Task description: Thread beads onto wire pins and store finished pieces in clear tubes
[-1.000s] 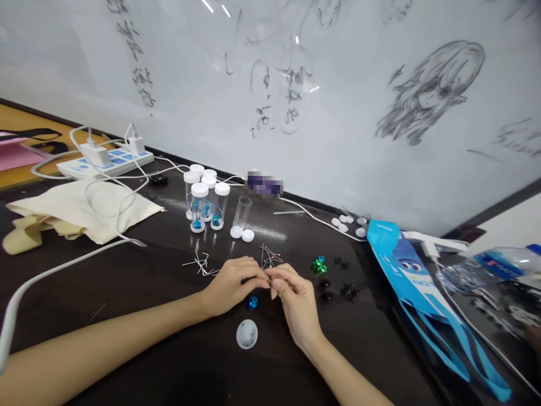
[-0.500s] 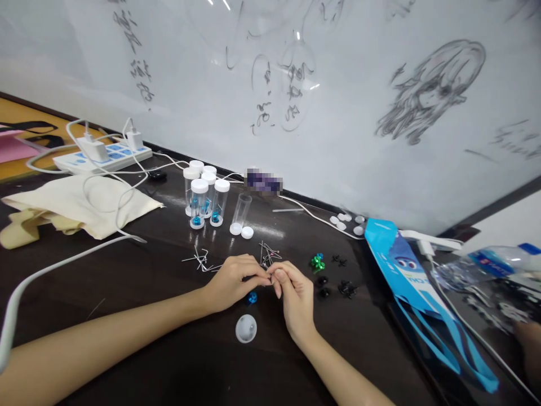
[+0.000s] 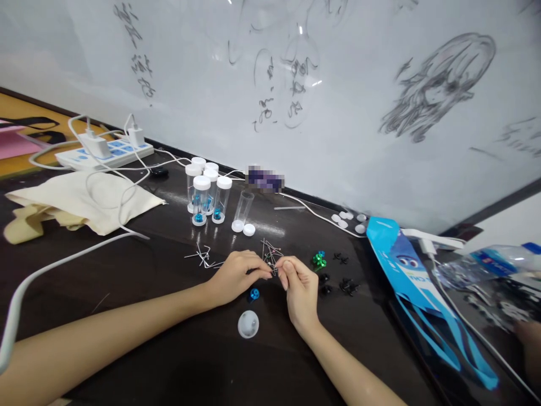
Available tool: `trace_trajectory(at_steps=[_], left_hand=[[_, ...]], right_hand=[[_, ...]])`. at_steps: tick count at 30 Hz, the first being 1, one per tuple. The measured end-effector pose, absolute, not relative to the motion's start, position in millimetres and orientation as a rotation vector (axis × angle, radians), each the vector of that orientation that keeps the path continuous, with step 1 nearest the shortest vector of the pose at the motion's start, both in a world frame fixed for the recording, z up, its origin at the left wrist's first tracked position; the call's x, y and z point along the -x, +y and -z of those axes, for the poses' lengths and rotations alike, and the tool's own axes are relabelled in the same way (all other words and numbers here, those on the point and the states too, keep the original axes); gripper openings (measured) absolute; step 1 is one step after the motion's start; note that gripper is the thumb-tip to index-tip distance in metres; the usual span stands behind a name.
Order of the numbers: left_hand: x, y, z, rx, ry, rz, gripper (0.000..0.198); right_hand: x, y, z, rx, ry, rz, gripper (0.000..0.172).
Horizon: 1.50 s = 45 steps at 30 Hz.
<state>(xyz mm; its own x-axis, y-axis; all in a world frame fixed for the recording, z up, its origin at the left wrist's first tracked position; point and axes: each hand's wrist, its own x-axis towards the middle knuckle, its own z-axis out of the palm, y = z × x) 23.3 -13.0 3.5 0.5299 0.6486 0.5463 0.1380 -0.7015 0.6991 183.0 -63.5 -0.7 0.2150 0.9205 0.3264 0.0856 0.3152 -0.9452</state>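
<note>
My left hand [image 3: 242, 276] is closed, thumb and fingertips pinched together beside a small pile of thin metal rods with small coloured bits [image 3: 274, 251]. Just to its right, my right hand [image 3: 301, 293] is also closed in a pinch, its fingertips at the pile's near edge. Whatever either pinch holds is too small to make out. A narrow gap separates the two sets of fingertips. Below them on the dark table lies a blue metallic part [image 3: 254, 294], and nearer me a small round whitish cup [image 3: 248, 324] with dark spots showing.
Capped clear tubes [image 3: 202, 200] with blue parts stand behind, beside an uncapped tube [image 3: 243, 211]. Bent metal rods [image 3: 203, 257] lie left; green parts [image 3: 319, 260] and black parts [image 3: 349, 286] lie right. Cloth bag [image 3: 93, 200], power strip [image 3: 105, 155], cables and blue packaging [image 3: 393, 254] flank them.
My fingertips, touching or nearly touching before, have come slightly apart, the right hand shifting a little rightward. The whole view has shifted slightly. The objects on the table stay put.
</note>
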Motion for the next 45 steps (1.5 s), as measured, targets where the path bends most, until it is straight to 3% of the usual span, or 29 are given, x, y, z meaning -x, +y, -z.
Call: trace_trajectory(at_steps=[19, 36, 45], left_hand=[[-21.6, -12.3, 1.8, -2.253, 0.561, -1.167, 0.012], [-22.0, -11.9, 4.3, -2.317, 0.542, -1.118, 0.022], [-21.1, -12.5, 1.7, -2.279, 0.525, -1.076, 0.018]], right_hand=[[-178.7, -64.8, -3.0, 1.119, -1.318, -0.789, 0.021], [-178.0, -66.9, -4.3, 1.157, -1.387, -0.690, 0.029], [-178.8, -67.6, -4.8, 1.176, -1.388, -0.675, 0.031]])
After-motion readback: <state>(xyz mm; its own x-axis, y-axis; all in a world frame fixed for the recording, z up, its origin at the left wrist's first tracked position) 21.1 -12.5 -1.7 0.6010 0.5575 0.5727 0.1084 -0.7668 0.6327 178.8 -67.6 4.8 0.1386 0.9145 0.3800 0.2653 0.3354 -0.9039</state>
